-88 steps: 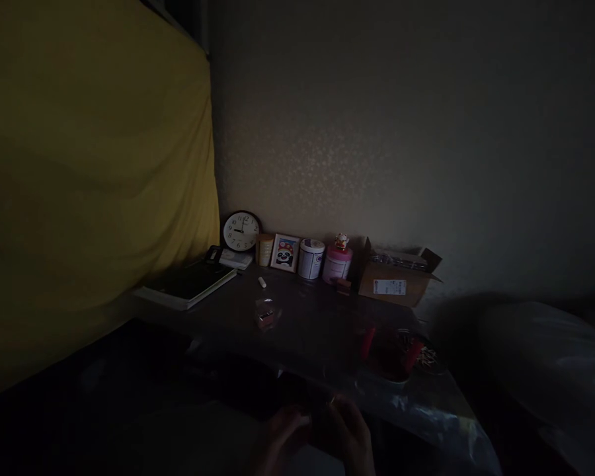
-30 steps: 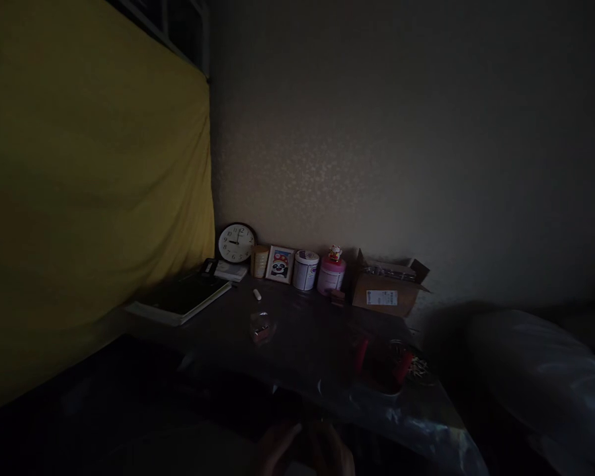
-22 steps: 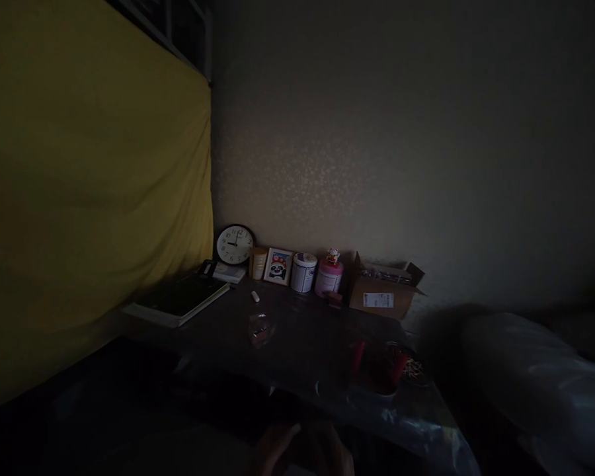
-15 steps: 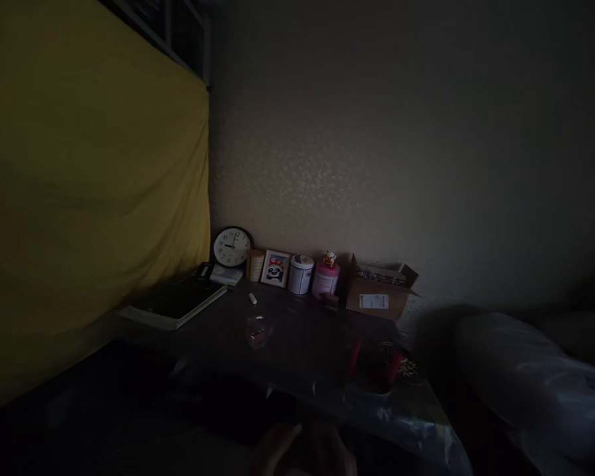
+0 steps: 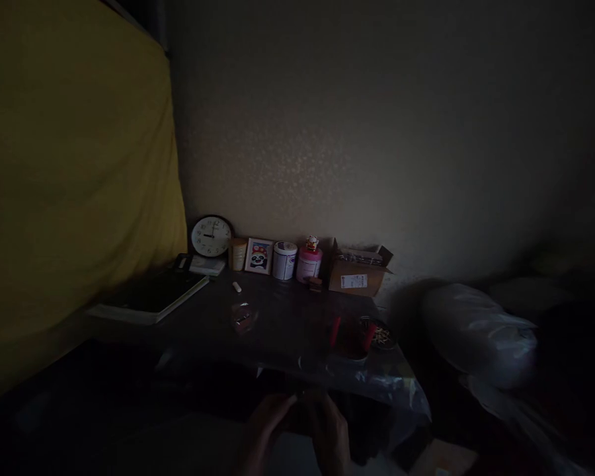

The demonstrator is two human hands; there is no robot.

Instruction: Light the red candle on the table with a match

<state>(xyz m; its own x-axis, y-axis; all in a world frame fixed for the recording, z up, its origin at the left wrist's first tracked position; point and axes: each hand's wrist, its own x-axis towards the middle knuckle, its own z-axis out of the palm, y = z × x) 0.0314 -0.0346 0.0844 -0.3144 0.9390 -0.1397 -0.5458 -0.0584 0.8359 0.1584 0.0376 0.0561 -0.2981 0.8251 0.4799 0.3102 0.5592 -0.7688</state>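
Close together at the bottom centre, both hands sit low before the table's front edge, in deep shadow. My left hand (image 5: 270,420) is closed, its thumb pointing up towards the other hand. Curled fingers make my right hand (image 5: 330,426) closed as well. Whatever lies between the fingertips is too dark to make out. Beyond them on the dark table (image 5: 287,330) lie a small clear plastic wrapper (image 5: 242,318) with a pinkish thing in it and a short white stick-like piece (image 5: 237,287).
Along the wall stand a clock (image 5: 211,236), a tan cup (image 5: 238,254), a panda picture (image 5: 258,256), a white tin (image 5: 284,260), a pink jar (image 5: 309,263) and a cardboard box (image 5: 357,281). A red-sided holder (image 5: 335,332) and a dish of small sticks (image 5: 383,335) are right; a large book (image 5: 153,297) is left.
The view has tilted down and turned right, so the table things sit further left and higher in the picture. More of both hands and wrists shows. They stay close together.
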